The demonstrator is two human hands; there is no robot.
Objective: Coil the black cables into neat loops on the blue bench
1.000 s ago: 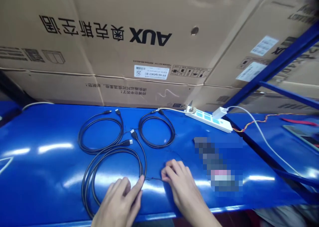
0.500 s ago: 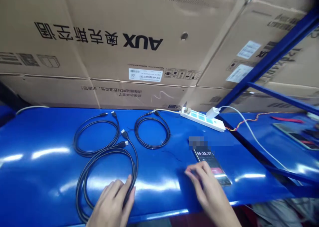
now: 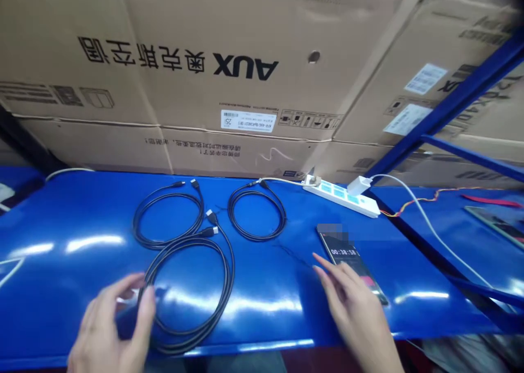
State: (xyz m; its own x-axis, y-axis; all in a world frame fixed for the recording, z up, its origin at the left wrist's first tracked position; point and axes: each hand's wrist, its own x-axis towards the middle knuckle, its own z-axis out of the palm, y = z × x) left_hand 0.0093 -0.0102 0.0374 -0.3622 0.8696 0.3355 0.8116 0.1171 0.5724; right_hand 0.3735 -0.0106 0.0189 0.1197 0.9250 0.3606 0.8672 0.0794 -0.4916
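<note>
Head camera: the loosely curved fingers of your left hand (image 3: 112, 318) sit at the left edge of the near cable coil (image 3: 226, 299), thumb and forefinger apart; you cannot tell from here whether they touch it. Your right hand (image 3: 315, 263) is partly open, thumb and forefinger slightly parted beside a thin dark thread (image 3: 292, 253), whether touching it is unclear. Close by on that side lies your phone (image 3: 346, 251), partly covered by the hand, its screen reading 00:38:58. Beyond the near coil you have the far-left coil (image 3: 158, 245) and the smaller far-right coil (image 3: 257, 239), all round, black and smooth, with pale metal plug tips on the near one. Behind, the tan cardboard box (image 3: 164, 100), creased and printed upside down, walls off the back of your glossy blue table (image 3: 102, 215). A white plastic power strip (image 3: 346, 196) stands against it, bearing a boxy charger (image 3: 359, 185) whose white cable (image 3: 426, 220) arcs rightward past the slanting blue frame bar (image 3: 458, 96).
</note>
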